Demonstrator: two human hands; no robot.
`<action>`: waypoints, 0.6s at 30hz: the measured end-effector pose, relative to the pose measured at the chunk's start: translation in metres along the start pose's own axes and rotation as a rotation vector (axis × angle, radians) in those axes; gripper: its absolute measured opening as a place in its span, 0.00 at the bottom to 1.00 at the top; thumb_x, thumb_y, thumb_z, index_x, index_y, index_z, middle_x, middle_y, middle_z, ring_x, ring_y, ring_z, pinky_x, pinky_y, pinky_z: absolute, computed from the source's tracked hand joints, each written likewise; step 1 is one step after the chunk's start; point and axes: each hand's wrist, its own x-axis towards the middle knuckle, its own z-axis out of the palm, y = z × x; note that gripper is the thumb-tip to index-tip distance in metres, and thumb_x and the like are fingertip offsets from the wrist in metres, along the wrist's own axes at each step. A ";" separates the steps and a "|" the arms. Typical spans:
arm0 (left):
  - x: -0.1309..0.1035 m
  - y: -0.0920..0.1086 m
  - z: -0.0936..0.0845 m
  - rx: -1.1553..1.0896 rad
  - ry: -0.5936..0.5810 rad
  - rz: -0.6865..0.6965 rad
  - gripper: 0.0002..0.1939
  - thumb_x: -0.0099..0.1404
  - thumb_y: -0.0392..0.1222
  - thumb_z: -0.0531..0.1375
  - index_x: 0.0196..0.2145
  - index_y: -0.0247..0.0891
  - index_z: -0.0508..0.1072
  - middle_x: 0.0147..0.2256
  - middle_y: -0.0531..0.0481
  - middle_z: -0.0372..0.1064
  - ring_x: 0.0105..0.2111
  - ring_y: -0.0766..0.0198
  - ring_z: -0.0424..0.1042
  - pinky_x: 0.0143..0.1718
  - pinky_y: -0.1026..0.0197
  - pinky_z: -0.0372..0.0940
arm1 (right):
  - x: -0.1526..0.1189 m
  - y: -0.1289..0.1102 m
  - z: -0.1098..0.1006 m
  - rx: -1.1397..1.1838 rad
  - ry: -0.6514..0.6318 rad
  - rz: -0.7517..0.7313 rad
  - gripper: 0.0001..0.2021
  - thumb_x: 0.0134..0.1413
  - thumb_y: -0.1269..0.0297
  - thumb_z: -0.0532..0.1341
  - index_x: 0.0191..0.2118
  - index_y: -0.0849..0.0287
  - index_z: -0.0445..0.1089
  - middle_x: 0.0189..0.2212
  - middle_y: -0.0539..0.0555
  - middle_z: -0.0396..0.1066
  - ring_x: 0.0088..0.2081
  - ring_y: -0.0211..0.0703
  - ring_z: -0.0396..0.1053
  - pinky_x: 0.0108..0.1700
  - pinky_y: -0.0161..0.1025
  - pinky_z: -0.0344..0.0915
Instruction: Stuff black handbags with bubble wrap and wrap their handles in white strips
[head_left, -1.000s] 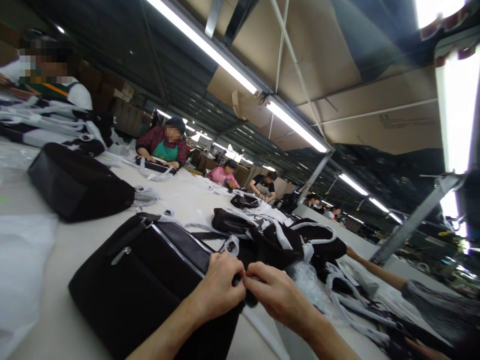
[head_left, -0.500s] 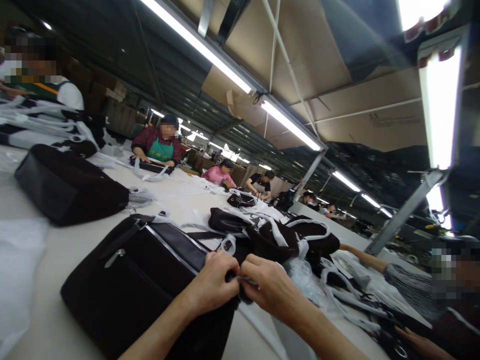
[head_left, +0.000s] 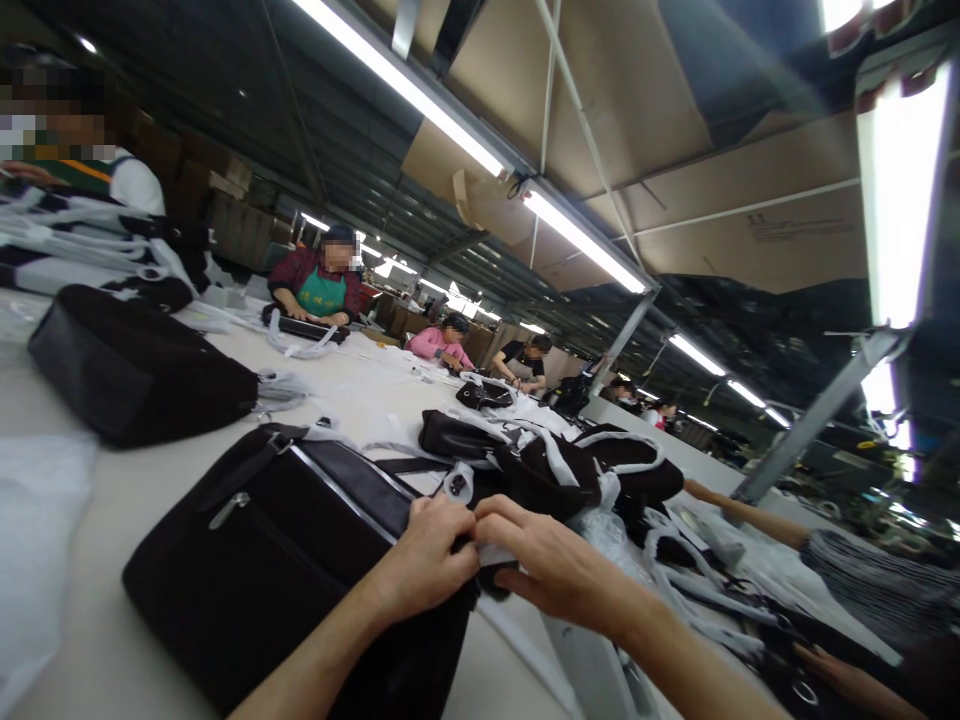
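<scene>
A black bag (head_left: 300,560) with a silver zipper pull (head_left: 229,510) lies in front of me. At its right end my left hand (head_left: 431,560) is closed in a pinch, and the fingers hide what they hold. Close against it, my right hand (head_left: 551,560) has its fingers bent around a small piece of white wrapping (head_left: 495,556). A dark part shows just below that wrapping. Beyond my fingers is a strap end wrapped in white (head_left: 457,484).
Another black bag (head_left: 142,370) lies to the left, near a white sheet (head_left: 37,560). Several bags with white-wrapped handles (head_left: 555,465) are piled behind my hands. A co-worker's arm (head_left: 750,515) reaches in from the right. Other people work farther down the table.
My right hand's fingers have spread a little, and more white wrapping shows between the hands. My left hand keeps its pinch at the bag's end.
</scene>
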 end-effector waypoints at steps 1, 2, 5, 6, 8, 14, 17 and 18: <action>0.000 -0.001 0.000 -0.007 0.000 -0.004 0.07 0.61 0.34 0.55 0.27 0.37 0.71 0.32 0.50 0.72 0.39 0.57 0.69 0.47 0.52 0.57 | 0.000 0.002 0.000 -0.092 -0.002 -0.041 0.13 0.54 0.81 0.60 0.43 0.57 0.69 0.47 0.55 0.71 0.42 0.43 0.72 0.41 0.35 0.65; 0.001 -0.002 -0.001 -0.013 0.002 -0.007 0.07 0.61 0.34 0.56 0.27 0.37 0.71 0.32 0.50 0.72 0.39 0.57 0.69 0.47 0.52 0.57 | 0.000 0.004 0.002 -0.173 0.018 -0.083 0.10 0.57 0.79 0.60 0.41 0.57 0.70 0.47 0.55 0.72 0.40 0.43 0.72 0.39 0.35 0.65; 0.001 -0.003 -0.001 -0.029 0.002 -0.003 0.06 0.60 0.33 0.56 0.26 0.37 0.70 0.32 0.50 0.72 0.39 0.58 0.69 0.47 0.53 0.57 | -0.001 0.008 0.012 -0.247 0.166 -0.174 0.06 0.63 0.74 0.58 0.36 0.57 0.70 0.43 0.54 0.74 0.35 0.43 0.70 0.35 0.37 0.62; 0.000 -0.003 -0.001 -0.033 0.002 0.000 0.06 0.60 0.33 0.56 0.26 0.37 0.69 0.31 0.50 0.71 0.38 0.58 0.69 0.46 0.53 0.57 | -0.001 0.008 0.016 -0.198 0.217 -0.170 0.06 0.63 0.73 0.58 0.35 0.57 0.70 0.41 0.54 0.73 0.35 0.43 0.70 0.35 0.37 0.62; 0.000 -0.004 0.000 -0.041 0.006 0.008 0.06 0.60 0.34 0.55 0.26 0.38 0.69 0.31 0.51 0.71 0.39 0.58 0.68 0.47 0.53 0.57 | -0.001 0.005 0.024 -0.010 0.285 -0.067 0.07 0.62 0.74 0.58 0.33 0.57 0.68 0.38 0.53 0.72 0.36 0.42 0.69 0.37 0.37 0.61; 0.000 -0.008 0.000 -0.063 0.012 0.041 0.05 0.58 0.33 0.55 0.29 0.38 0.69 0.34 0.51 0.71 0.41 0.58 0.67 0.49 0.52 0.55 | 0.002 -0.008 0.034 0.293 0.364 0.390 0.08 0.52 0.75 0.61 0.26 0.57 0.64 0.27 0.49 0.68 0.31 0.41 0.67 0.34 0.36 0.58; -0.001 -0.010 -0.002 -0.089 -0.011 0.080 0.06 0.57 0.33 0.55 0.31 0.39 0.70 0.35 0.52 0.70 0.42 0.59 0.67 0.50 0.53 0.55 | 0.006 -0.010 0.030 0.304 0.341 0.448 0.07 0.49 0.74 0.60 0.25 0.57 0.64 0.25 0.49 0.70 0.30 0.42 0.67 0.33 0.37 0.56; -0.002 -0.010 -0.002 -0.099 -0.007 0.088 0.05 0.57 0.34 0.55 0.31 0.39 0.70 0.34 0.52 0.69 0.41 0.59 0.67 0.50 0.53 0.55 | 0.008 -0.009 0.028 0.314 0.335 0.452 0.07 0.48 0.75 0.60 0.25 0.57 0.65 0.25 0.49 0.70 0.30 0.41 0.67 0.33 0.36 0.56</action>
